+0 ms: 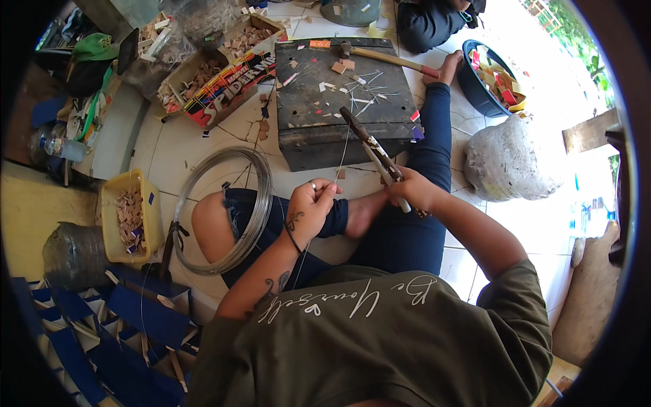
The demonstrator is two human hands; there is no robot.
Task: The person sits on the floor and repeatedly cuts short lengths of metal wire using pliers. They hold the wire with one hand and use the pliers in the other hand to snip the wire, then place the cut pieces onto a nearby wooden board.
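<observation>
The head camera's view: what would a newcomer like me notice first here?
Probably the large coil of silvery wire, left of the hands. Next come the long pliers in the right hand, near the middle, with a thin strand running from near their tip to the left hand. Beyond sits a dark block strewn with small scraps, a hammer lying at its far end.

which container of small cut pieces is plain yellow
The yellow rectangular basin left of the wire coil. The tub at upper right is dark blue and round; the box at upper left is printed cardboard.
</observation>
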